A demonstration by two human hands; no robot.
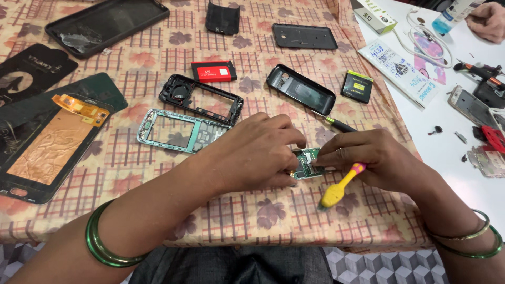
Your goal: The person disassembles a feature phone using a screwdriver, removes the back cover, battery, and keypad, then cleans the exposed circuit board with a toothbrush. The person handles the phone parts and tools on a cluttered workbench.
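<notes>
A small green circuit board (306,163) lies on the checked tablecloth (158,58), pinched between the left hand (258,152) and right hand (368,160). The right hand also holds a yellow toothbrush (341,185), its long axis slanting, bristles pointing down-left, just right of the board.

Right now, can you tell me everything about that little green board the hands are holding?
The green circuit board is small and flat, with shiny metal squares and a dark chip on top. It lies low over the patterned tablecloth, near the table's front edge. The left hand covers its left side with fingertips on its upper edge, and the right hand pinches its right side, so only the middle shows. A yellow toothbrush with a pink stripe, gripped in the right hand, sticks out just below it.
</notes>
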